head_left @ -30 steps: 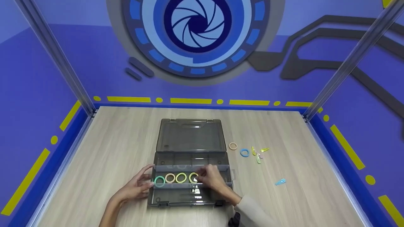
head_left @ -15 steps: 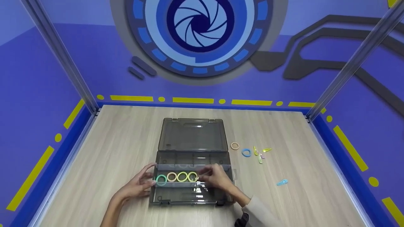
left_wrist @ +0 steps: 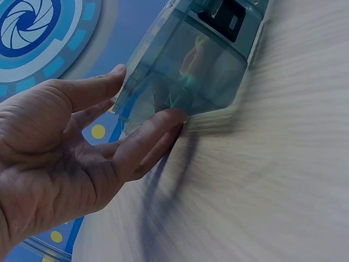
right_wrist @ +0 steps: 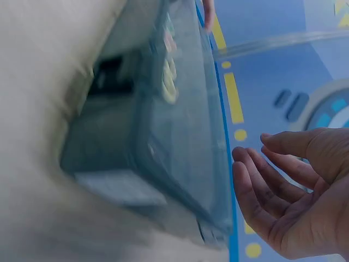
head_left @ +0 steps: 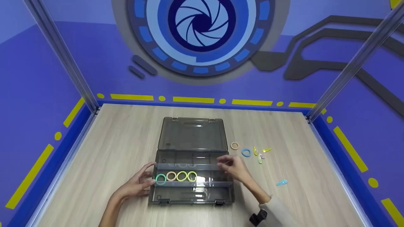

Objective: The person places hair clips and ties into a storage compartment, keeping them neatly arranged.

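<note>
A smoky see-through divided box [head_left: 176, 194] lies on the table with its lid [head_left: 192, 134] laid back. Its middle compartment holds a row of ring-shaped hair ties: a green one [head_left: 156, 179], a pink one [head_left: 171, 172] and two yellow ones [head_left: 182, 171]. Fingertips of my left hand [head_left: 134, 187] touch the box's left side, its fingers extended in the left wrist view. My right hand [head_left: 236, 170] hovers over the box's right end, fingers loosely bent and holding nothing. In the right wrist view the same hand [right_wrist: 294, 202] stands apart from the box.
Right of the box lie a beige hair tie [head_left: 234, 142] and a blue hair tie [head_left: 246, 156]. Beyond them are several snap hair clips, including a yellow one [head_left: 267, 150] and, nearer, a blue one [head_left: 282, 182]. Blue-purple panels [head_left: 72, 60] wall the table.
My right hand has let go of the rightmost yellow hair tie in the middle compartment and moved up and right. The left hand stays at the box's side.
</note>
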Demonstrator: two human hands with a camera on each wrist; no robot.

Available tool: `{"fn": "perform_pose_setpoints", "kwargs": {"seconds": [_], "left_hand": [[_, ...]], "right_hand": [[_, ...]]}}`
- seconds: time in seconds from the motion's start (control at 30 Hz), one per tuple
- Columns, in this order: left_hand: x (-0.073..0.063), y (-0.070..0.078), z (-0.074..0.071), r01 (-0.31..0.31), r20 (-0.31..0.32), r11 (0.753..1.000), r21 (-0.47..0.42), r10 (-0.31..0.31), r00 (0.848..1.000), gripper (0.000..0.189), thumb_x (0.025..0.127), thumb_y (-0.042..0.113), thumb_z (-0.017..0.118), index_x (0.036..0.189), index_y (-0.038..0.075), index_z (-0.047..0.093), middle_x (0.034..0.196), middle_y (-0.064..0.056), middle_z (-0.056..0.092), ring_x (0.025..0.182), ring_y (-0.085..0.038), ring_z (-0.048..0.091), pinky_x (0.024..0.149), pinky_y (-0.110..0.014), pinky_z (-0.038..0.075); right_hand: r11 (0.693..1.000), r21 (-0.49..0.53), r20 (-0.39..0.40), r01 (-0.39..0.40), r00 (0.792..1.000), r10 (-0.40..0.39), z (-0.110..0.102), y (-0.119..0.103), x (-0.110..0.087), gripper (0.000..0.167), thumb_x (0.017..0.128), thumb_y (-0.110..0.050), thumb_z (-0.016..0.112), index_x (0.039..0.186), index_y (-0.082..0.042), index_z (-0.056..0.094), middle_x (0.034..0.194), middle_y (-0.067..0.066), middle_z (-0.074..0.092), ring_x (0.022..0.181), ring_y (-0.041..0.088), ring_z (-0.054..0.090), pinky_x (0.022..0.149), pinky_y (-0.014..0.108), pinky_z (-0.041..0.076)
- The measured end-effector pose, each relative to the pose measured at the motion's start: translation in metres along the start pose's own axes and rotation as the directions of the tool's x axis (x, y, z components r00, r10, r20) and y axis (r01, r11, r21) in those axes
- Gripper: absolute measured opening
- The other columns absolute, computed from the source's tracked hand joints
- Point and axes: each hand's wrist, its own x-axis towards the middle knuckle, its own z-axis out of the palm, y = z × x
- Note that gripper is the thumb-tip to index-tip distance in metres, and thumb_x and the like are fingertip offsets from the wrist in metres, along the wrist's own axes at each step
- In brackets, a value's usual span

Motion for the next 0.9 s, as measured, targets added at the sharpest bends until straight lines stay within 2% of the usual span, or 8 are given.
{"fn": "perform_pose_setpoints", "kwargs": {"seconds": [0.07, 0.17, 0.23, 0.3, 0.5, 0.63, 0.73, 0.9], "left_hand": [[0.001, 0.001, -0.002, -0.007, 0.01, 1.0, -0.001, 0.007, 1.0, 0.083, 0.1, 0.025, 0.067, 0.164, 0.015, 0.015, 0.145, -0.034, 0.037, 0.115, -0.028, 0.06, 0.094, -0.051, 0.059], [0.002, 0.001, -0.003, -0.008, 0.021, 1.0, -0.011, 0.008, 1.0, 0.082, 0.1, 0.025, 0.067, 0.164, 0.016, 0.016, 0.146, -0.033, 0.038, 0.116, -0.027, 0.06, 0.093, -0.05, 0.059], [0.002, 0.001, -0.003, -0.005, 0.026, 1.0, -0.021, 0.006, 1.0, 0.082, 0.1, 0.025, 0.067, 0.164, 0.017, 0.016, 0.146, -0.033, 0.038, 0.117, -0.027, 0.06, 0.092, -0.05, 0.059], [0.002, 0.0, -0.003, -0.006, 0.029, 1.0, -0.022, 0.007, 1.0, 0.083, 0.1, 0.026, 0.067, 0.164, 0.016, 0.016, 0.145, -0.033, 0.038, 0.116, -0.027, 0.061, 0.092, -0.05, 0.06], [0.002, -0.001, -0.004, -0.025, 0.042, 1.0, -0.013, 0.025, 0.999, 0.083, 0.101, 0.025, 0.066, 0.164, 0.014, 0.014, 0.145, -0.035, 0.037, 0.118, -0.028, 0.061, 0.093, -0.052, 0.059], [0.003, -0.002, -0.004, -0.007, 0.039, 1.0, -0.018, 0.008, 0.999, 0.083, 0.1, 0.026, 0.067, 0.164, 0.015, 0.015, 0.147, -0.035, 0.036, 0.121, -0.03, 0.061, 0.093, -0.052, 0.059], [0.004, -0.002, -0.004, 0.002, 0.037, 1.0, -0.025, -0.001, 0.999, 0.082, 0.1, 0.026, 0.067, 0.163, 0.015, 0.015, 0.148, -0.036, 0.035, 0.122, -0.032, 0.06, 0.093, -0.053, 0.059], [0.005, -0.001, -0.004, 0.007, 0.042, 0.999, -0.032, -0.005, 0.999, 0.083, 0.1, 0.027, 0.066, 0.163, 0.016, 0.014, 0.15, -0.037, 0.033, 0.124, -0.034, 0.06, 0.094, -0.055, 0.058]], "right_hand": [[0.999, -0.028, -0.047, 0.021, 0.999, -0.022, -0.011, 0.003, 0.004, 0.02, 0.092, -0.002, 0.073, 0.108, 0.009, 0.073, 0.094, 0.024, 0.075, 0.071, 0.02, 0.069, 0.059, 0.021, 0.057], [1.0, -0.02, -0.122, 0.008, 0.992, -0.01, -0.027, 0.012, 0.011, 0.018, 0.091, 0.001, 0.073, 0.106, 0.011, 0.073, 0.093, 0.026, 0.075, 0.07, 0.026, 0.072, 0.058, 0.026, 0.059], [0.999, -0.027, -0.18, -0.026, 0.984, 0.02, -0.038, 0.019, 0.014, 0.017, 0.091, 0.002, 0.072, 0.106, 0.011, 0.073, 0.094, 0.025, 0.075, 0.07, 0.025, 0.073, 0.058, 0.028, 0.06], [0.998, -0.028, -0.237, -0.064, 0.97, 0.056, -0.047, 0.028, 0.017, 0.016, 0.091, 0.003, 0.071, 0.106, 0.01, 0.073, 0.094, 0.024, 0.075, 0.069, 0.026, 0.074, 0.056, 0.028, 0.06], [0.979, -0.129, -0.385, -0.16, 0.918, 0.099, -0.067, 0.066, 0.023, 0.016, 0.09, 0.002, 0.073, 0.105, 0.006, 0.075, 0.095, 0.022, 0.076, 0.069, 0.024, 0.074, 0.055, 0.014, 0.052], [0.953, -0.18, -0.422, -0.242, 0.895, 0.147, -0.073, 0.087, 0.021, 0.019, 0.089, -0.001, 0.074, 0.107, 0.004, 0.075, 0.098, 0.021, 0.076, 0.071, 0.016, 0.07, 0.06, 0.013, 0.048], [0.946, -0.145, -0.423, -0.288, 0.883, 0.204, -0.075, 0.095, 0.019, 0.022, 0.09, -0.002, 0.073, 0.111, 0.006, 0.074, 0.099, 0.021, 0.075, 0.069, 0.015, 0.069, 0.057, 0.014, 0.047], [0.945, -0.062, -0.394, -0.32, 0.878, 0.272, -0.074, 0.1, 0.018, 0.028, 0.092, 0.001, 0.068, 0.118, 0.012, 0.069, 0.102, 0.026, 0.072, 0.067, 0.022, 0.069, 0.049, 0.016, 0.047]]}}
